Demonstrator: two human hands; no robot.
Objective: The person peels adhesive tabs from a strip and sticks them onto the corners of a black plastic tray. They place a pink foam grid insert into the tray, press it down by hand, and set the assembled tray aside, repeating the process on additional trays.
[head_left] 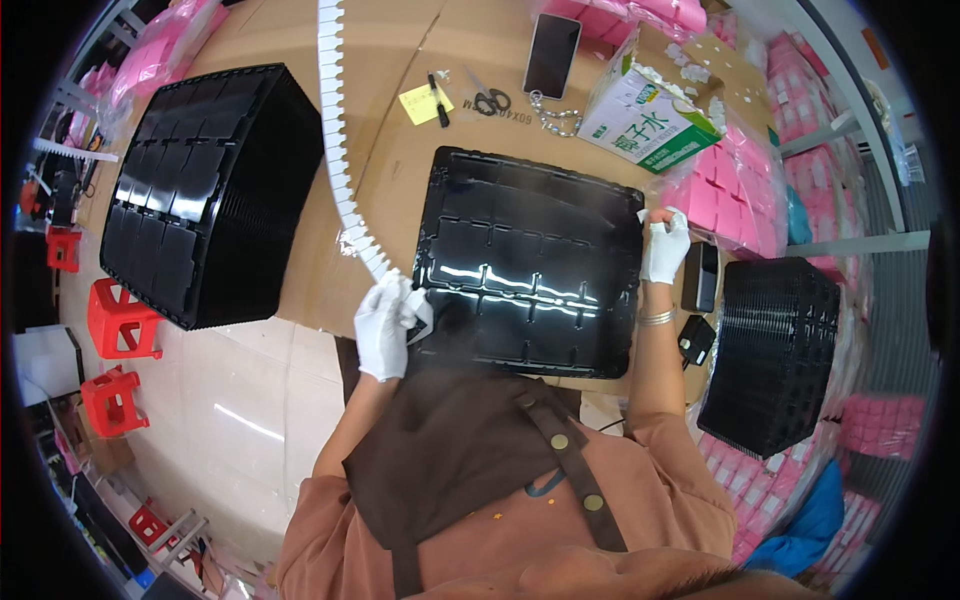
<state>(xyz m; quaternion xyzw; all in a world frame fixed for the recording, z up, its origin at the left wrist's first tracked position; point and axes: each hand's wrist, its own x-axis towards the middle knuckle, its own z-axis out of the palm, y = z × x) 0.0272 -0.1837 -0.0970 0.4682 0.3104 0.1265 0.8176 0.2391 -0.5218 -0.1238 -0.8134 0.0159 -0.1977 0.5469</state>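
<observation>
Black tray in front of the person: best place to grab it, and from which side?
Probably by its short side rims, from left and right. The black tray lies flat and wide on the cardboard-covered table, and its middle is all shallow pockets. The right hand already sits at its right rim.

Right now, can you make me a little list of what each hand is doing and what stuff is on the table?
left hand: white glove, holds the end of a long white notched strip at the left edge of the black tray
right hand: white glove, grips the tray's right edge
tray: black, many compartments, flat on the cardboard-covered table
left of it: stack of black trays
behind it: scissors, phone, carton
</observation>
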